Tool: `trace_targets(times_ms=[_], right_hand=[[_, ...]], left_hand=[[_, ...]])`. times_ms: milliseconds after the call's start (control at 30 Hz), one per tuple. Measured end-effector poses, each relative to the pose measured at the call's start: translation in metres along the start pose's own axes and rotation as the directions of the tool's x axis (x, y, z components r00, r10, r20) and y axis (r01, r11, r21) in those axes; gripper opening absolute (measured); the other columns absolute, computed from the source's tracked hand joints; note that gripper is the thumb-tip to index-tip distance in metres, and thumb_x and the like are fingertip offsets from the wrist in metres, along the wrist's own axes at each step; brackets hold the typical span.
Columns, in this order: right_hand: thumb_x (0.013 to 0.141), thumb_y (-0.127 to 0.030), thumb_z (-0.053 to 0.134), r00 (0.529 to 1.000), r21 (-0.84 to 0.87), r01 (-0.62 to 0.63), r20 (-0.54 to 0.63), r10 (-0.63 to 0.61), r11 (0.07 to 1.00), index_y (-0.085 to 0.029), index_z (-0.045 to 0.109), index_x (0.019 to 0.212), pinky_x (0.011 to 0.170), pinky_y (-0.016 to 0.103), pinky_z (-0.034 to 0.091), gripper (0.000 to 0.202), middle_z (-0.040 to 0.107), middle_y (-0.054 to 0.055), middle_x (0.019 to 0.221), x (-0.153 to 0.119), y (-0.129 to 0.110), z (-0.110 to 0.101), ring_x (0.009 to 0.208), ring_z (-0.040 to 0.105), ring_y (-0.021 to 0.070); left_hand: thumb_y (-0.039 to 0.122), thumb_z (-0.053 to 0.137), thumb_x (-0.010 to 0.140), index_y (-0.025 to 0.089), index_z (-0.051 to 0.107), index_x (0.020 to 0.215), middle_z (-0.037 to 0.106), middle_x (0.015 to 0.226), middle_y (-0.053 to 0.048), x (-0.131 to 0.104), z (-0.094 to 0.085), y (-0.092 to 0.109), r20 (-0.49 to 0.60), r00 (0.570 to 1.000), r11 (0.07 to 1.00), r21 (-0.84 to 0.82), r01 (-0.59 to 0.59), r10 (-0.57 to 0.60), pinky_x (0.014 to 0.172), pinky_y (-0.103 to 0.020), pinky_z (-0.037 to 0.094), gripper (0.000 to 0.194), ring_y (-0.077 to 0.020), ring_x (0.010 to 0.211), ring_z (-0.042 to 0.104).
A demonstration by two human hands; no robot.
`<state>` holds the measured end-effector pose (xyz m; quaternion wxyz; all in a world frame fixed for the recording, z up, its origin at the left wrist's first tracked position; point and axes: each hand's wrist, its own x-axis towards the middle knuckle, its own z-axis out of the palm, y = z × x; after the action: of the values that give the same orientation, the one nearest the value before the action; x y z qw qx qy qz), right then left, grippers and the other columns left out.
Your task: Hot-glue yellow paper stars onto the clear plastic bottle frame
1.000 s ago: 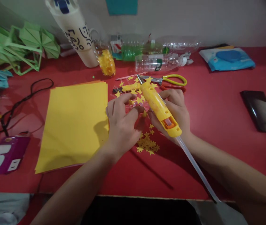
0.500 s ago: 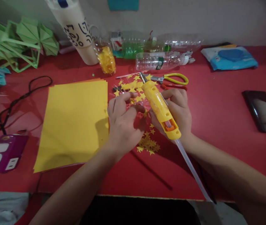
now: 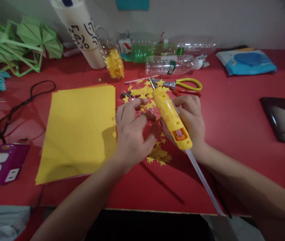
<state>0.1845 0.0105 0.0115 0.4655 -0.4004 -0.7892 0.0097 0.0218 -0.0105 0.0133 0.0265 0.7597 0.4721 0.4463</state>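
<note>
Your right hand point(image 3: 194, 118) has lateral clearance over the red tabletop point(image 3: 229, 117) as far as the phone point(image 3: 279, 117). Forward, the yellow-handled tool point(image 3: 170, 84) and lying bottle point(image 3: 161, 65) obstruct — the glue gun point(image 3: 168, 113) slants across its inner side. Your left hand point(image 3: 132, 130) can pass leftward above the flat yellow paper point(image 3: 79, 129).

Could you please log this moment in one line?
right hand: holding yellow glue gun; left hand: near star pile, grip unclear; nearby: yellow paper

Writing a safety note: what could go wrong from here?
1. If hot (can't tell), the nozzle of the glue gun in the right hand might burn the nearby left hand.
2. Glue might drip onto the loose yellow stars.
3. The long glue stick jutting backward could snag.
</note>
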Motion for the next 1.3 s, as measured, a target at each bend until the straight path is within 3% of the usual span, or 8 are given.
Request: trace_targets(times_ms=[600, 833, 1033, 1167, 1300], right_hand=[[0.092, -0.040, 0.055, 0.999, -0.005, 0.044, -0.014, -0.044, 0.999, -0.025, 0.050, 0.078, 0.070, 0.040, 0.045, 0.021, 0.057, 0.002, 0.086, 0.0002, 0.0020, 0.0007, 0.078, 0.052, 0.0191], [0.092, -0.041, 0.056, 0.999, -0.010, 0.030, -0.023, -0.030, 1.000, -0.025, 0.050, 0.077, 0.070, 0.040, 0.046, 0.023, 0.057, 0.002, 0.085, 0.0001, 0.0020, 0.0015, 0.078, 0.052, 0.0184], [0.092, -0.038, 0.056, 0.999, -0.017, 0.020, -0.029, -0.020, 1.000, -0.024, 0.050, 0.075, 0.070, 0.039, 0.045, 0.022, 0.058, 0.001, 0.083, 0.0000, 0.0013, 0.0021, 0.078, 0.051, 0.0183], [0.091, -0.035, 0.058, 0.999, -0.001, 0.019, -0.036, -0.019, 1.000, -0.024, 0.049, 0.076, 0.069, 0.039, 0.045, 0.021, 0.058, 0.001, 0.084, 0.0003, 0.0002, 0.0027, 0.077, 0.051, 0.0176], [0.092, -0.036, 0.056, 1.000, -0.029, 0.002, -0.028, -0.003, 1.000, -0.025, 0.050, 0.075, 0.068, 0.041, 0.046, 0.022, 0.057, 0.002, 0.083, -0.0002, -0.0005, 0.0036, 0.076, 0.051, 0.0185]], left_hand=[[0.025, 0.061, 0.088, 0.022, 0.063, 0.083, 0.062, 0.114, -0.008, -0.0005, 0.0036, -0.0027, -0.048, 0.999, 1.000, 0.012, 0.008, -0.008, 0.087, -0.046, 0.047, 0.006, -0.0244, 0.102, 0.055], [0.016, 0.062, 0.085, 0.016, 0.067, 0.086, 0.063, 0.111, -0.014, 0.0010, -0.0003, -0.0061, -0.079, 0.983, 0.983, 0.094, -0.159, 0.167, 0.082, -0.045, 0.046, 0.004, -0.0259, 0.099, 0.057], [0.020, 0.056, 0.089, 0.022, 0.064, 0.088, 0.063, 0.112, -0.010, 0.0012, -0.0017, -0.0060, -0.036, 0.997, 0.994, 0.084, -0.070, 0.073, 0.087, -0.048, 0.044, 0.008, -0.0267, 0.103, 0.056], [0.026, 0.061, 0.088, 0.020, 0.063, 0.084, 0.063, 0.113, -0.012, 0.0014, -0.0014, -0.0050, -0.032, 0.996, 0.989, 0.127, -0.079, 0.084, 0.086, -0.048, 0.044, 0.008, -0.0273, 0.102, 0.056], [0.022, 0.062, 0.087, 0.020, 0.062, 0.083, 0.062, 0.114, -0.012, 0.0016, 0.0009, -0.0042, -0.040, 0.998, 0.995, 0.089, -0.043, 0.047, 0.087, -0.047, 0.045, 0.004, -0.0266, 0.103, 0.056]])
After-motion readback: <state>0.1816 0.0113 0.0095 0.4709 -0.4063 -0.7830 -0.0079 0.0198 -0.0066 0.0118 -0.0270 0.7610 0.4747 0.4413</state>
